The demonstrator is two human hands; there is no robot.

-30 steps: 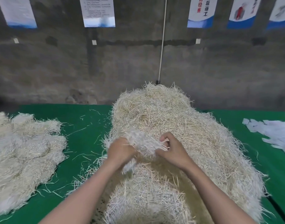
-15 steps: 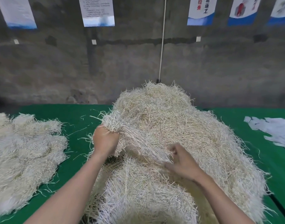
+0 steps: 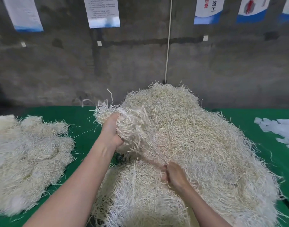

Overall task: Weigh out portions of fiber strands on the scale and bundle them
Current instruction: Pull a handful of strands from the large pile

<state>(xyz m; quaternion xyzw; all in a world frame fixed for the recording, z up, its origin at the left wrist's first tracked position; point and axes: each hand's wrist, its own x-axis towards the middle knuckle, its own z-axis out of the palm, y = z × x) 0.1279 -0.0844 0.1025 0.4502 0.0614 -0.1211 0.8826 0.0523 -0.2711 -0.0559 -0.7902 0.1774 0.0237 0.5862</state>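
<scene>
Higher and further left than before, the left hand (image 3: 111, 131) clenches a handful of pale straw-like fiber strands (image 3: 134, 126) above the big cream heap (image 3: 197, 136) on the green worktop (image 3: 81, 118); the right hand (image 3: 175, 176) grips its trailing end. Separate steadily, shedding stragglers.

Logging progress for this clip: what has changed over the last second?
The left hand, gripping a bunch of strands, rose up and left from the big pile; the right hand drew back toward the person, holding the bunch's lower end. The side pile and paper slips stayed put.
</scene>
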